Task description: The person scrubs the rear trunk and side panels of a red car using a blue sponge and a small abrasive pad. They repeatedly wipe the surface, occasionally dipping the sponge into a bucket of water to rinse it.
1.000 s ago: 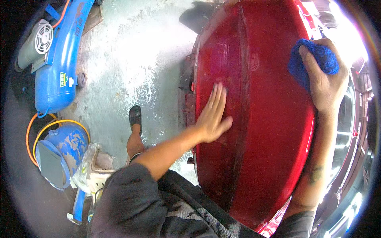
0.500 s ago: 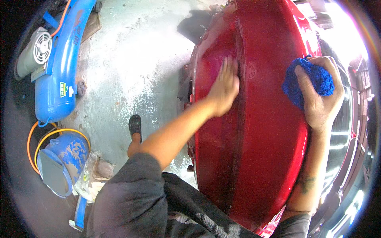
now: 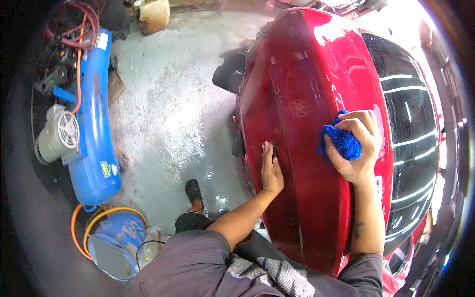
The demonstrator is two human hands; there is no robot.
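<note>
A red car's rear panel (image 3: 316, 208) fills the middle of the view, glossy and curved, with a crease running along it. My left hand (image 3: 271, 171) lies on the panel left of this crease, fingers stretched out and close together. A dark patch shows beside the fingertips; whether it is a reflection or an object I cannot tell. In my right hand (image 3: 363, 143) is a crumpled blue cloth (image 3: 346, 144), gripped between thumb and curled fingers. That hand is at the panel's upper edge, near the dark rear window (image 3: 410, 119).
A blue air compressor (image 3: 95, 119) stands on the left, with orange hose (image 3: 79, 232) looping down to a scuffed blue drum (image 3: 126, 228). Dark red hose coils lie at the far left. A black plastic part (image 3: 230, 72) juts from the car's far side; a tan container (image 3: 152, 17) sits beyond.
My left hand has moved back along the panel toward me. The view has shifted, showing more of the rear window and floor. My right hand still grips the blue cloth.
</note>
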